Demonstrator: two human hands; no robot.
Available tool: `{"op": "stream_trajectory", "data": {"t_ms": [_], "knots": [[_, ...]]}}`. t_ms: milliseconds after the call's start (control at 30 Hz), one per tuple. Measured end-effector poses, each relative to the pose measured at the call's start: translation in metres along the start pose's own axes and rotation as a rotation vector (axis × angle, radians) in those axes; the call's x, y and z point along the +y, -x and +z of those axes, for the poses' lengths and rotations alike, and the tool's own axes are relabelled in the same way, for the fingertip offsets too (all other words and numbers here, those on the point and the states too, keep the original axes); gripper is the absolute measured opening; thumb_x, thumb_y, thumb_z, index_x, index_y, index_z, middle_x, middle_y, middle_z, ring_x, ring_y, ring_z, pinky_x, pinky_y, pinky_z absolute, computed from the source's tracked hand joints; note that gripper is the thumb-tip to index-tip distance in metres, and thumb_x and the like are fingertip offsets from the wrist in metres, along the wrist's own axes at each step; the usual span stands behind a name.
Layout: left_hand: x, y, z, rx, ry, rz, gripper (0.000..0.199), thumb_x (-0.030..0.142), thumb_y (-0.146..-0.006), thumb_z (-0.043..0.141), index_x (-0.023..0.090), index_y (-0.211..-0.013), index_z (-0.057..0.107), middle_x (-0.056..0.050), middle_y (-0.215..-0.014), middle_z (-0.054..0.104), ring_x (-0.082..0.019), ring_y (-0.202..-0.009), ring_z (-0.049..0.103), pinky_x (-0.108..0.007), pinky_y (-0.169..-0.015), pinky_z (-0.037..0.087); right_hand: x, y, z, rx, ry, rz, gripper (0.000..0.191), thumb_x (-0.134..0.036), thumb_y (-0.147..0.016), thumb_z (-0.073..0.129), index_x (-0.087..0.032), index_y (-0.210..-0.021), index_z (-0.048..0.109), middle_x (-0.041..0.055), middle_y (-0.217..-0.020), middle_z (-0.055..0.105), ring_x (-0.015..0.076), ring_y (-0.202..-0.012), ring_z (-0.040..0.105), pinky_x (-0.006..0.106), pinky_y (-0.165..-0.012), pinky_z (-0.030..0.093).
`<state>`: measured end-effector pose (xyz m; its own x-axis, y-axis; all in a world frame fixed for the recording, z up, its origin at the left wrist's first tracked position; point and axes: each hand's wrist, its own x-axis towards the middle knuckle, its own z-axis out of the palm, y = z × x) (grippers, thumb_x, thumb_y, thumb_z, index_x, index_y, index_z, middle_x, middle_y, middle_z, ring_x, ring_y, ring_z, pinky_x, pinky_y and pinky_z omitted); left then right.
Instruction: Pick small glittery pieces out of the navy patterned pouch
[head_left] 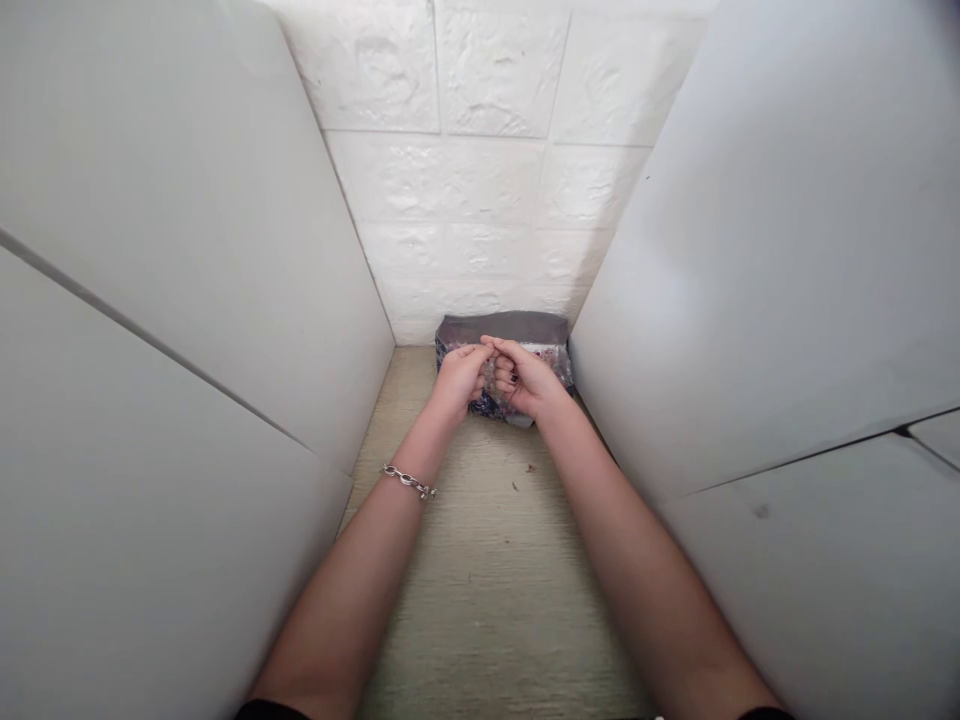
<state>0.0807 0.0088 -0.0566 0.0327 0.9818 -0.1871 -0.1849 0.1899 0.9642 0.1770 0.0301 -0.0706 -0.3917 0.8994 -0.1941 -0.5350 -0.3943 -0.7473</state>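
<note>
A crinkled plastic bag [551,362] with dark blue and red print lies at the far end of a narrow pale wooden surface [487,560], against the white textured wall. My left hand [459,380] and my right hand [525,378] meet over the bag, both with fingers curled and pinching its clear upper part between them. A grey flat piece [502,327] stands right behind the bag. My left wrist wears a silver chain bracelet [409,482]. What is inside the bag is hidden by my fingers.
Tall grey panels [187,300] close in on the left, and a matching panel [787,300] on the right, leaving only a narrow lane. A white brick-pattern wall [480,180] closes the far end. A few small crumbs [525,475] lie on the wood.
</note>
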Motion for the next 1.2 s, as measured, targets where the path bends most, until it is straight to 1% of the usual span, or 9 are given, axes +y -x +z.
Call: {"op": "stream_trajectory", "data": {"t_ms": [200, 367, 433, 533, 667, 767, 867, 1000, 1200], "knots": [[-0.002, -0.001, -0.001, -0.062, 0.053, -0.010, 0.017, 0.029, -0.070, 0.054, 0.014, -0.066, 0.048, 0.009, -0.042, 0.022, 0.000, -0.030, 0.015, -0.017, -0.032, 0.007, -0.004, 0.003, 0.001, 0.117, 0.153, -0.086, 0.022, -0.024, -0.069, 0.047, -0.015, -0.085, 0.059, -0.0092, -0.043, 0.023, 0.0008, -0.035, 0.015, 0.017, -0.034, 0.009], [-0.001, -0.001, -0.001, -0.074, 0.099, -0.053, 0.025, 0.038, -0.072, 0.049, 0.014, -0.079, 0.053, 0.003, -0.057, 0.047, 0.002, -0.029, 0.019, -0.017, -0.031, 0.006, -0.008, 0.008, 0.006, 0.232, 0.322, -0.231, 0.030, -0.026, -0.067, 0.046, -0.014, -0.089, 0.062, -0.0090, -0.041, 0.019, 0.0014, -0.034, 0.014, 0.018, -0.035, 0.009], [-0.001, -0.001, 0.000, -0.076, 0.117, -0.071, 0.027, 0.039, -0.072, 0.047, 0.015, -0.080, 0.053, 0.002, -0.061, 0.051, 0.002, -0.029, 0.019, -0.017, -0.031, 0.006, -0.009, 0.009, 0.007, 0.256, 0.361, -0.250, 0.031, -0.027, -0.066, 0.047, -0.014, -0.090, 0.063, -0.0087, -0.041, 0.021, 0.0015, -0.034, 0.014, 0.019, -0.035, 0.009], [-0.002, -0.001, 0.001, -0.081, 0.138, -0.055, 0.025, 0.040, -0.071, 0.049, 0.016, -0.078, 0.052, 0.002, -0.064, 0.052, 0.002, -0.029, 0.020, -0.017, -0.030, 0.006, -0.010, 0.010, 0.009, 0.280, 0.436, -0.255, 0.032, -0.030, -0.066, 0.048, -0.015, -0.089, 0.064, -0.0080, -0.040, 0.027, 0.0017, -0.035, 0.016, 0.019, -0.036, 0.012], [-0.004, -0.003, 0.002, -0.081, 0.151, -0.003, 0.026, 0.040, -0.070, 0.051, 0.017, -0.081, 0.052, 0.002, -0.071, 0.052, 0.002, -0.030, 0.025, -0.016, -0.030, 0.007, -0.012, 0.010, 0.010, 0.275, 0.544, -0.344, 0.025, -0.028, -0.064, 0.051, -0.014, -0.078, 0.065, -0.0057, -0.042, 0.037, 0.0022, -0.040, 0.027, 0.017, -0.042, 0.025], [-0.003, -0.003, 0.001, -0.092, 0.157, 0.003, 0.028, 0.042, -0.072, 0.047, 0.015, -0.081, 0.053, 0.000, -0.072, 0.052, 0.002, -0.030, 0.028, -0.017, -0.029, 0.007, -0.013, 0.011, 0.011, 0.258, 0.568, -0.403, 0.024, -0.029, -0.063, 0.053, -0.014, -0.078, 0.065, -0.0055, -0.044, 0.039, 0.0020, -0.041, 0.028, 0.017, -0.044, 0.026], [-0.003, -0.003, 0.000, -0.124, 0.170, 0.030, 0.028, 0.041, -0.072, 0.047, 0.015, -0.079, 0.053, 0.001, -0.069, 0.051, 0.001, -0.031, 0.032, -0.017, -0.029, 0.007, -0.014, 0.012, 0.010, 0.237, 0.478, -0.350, 0.026, -0.030, -0.064, 0.053, -0.015, -0.082, 0.064, -0.0070, -0.043, 0.037, 0.0010, -0.037, 0.021, 0.017, -0.038, 0.017], [-0.005, -0.003, 0.001, -0.125, 0.130, 0.076, 0.017, 0.028, -0.066, 0.057, 0.013, -0.072, 0.052, 0.003, -0.062, 0.047, 0.001, -0.033, 0.033, -0.015, -0.029, 0.009, -0.013, 0.009, 0.005, 0.151, 0.195, -0.155, 0.025, -0.025, -0.067, 0.048, -0.014, -0.087, 0.059, -0.0089, -0.040, 0.027, 0.0013, -0.034, 0.016, 0.017, -0.034, 0.010], [-0.002, 0.000, 0.004, -0.081, 0.107, 0.039, 0.010, 0.023, -0.068, 0.054, 0.013, -0.068, 0.052, 0.005, -0.055, 0.044, 0.001, -0.032, 0.030, -0.016, -0.030, 0.009, -0.007, -0.002, -0.006, 0.172, -0.275, 0.001, 0.025, -0.008, -0.067, 0.032, -0.012, -0.087, 0.048, -0.0043, -0.046, 0.036, 0.0047, -0.040, 0.035, 0.015, -0.038, 0.029]]}}
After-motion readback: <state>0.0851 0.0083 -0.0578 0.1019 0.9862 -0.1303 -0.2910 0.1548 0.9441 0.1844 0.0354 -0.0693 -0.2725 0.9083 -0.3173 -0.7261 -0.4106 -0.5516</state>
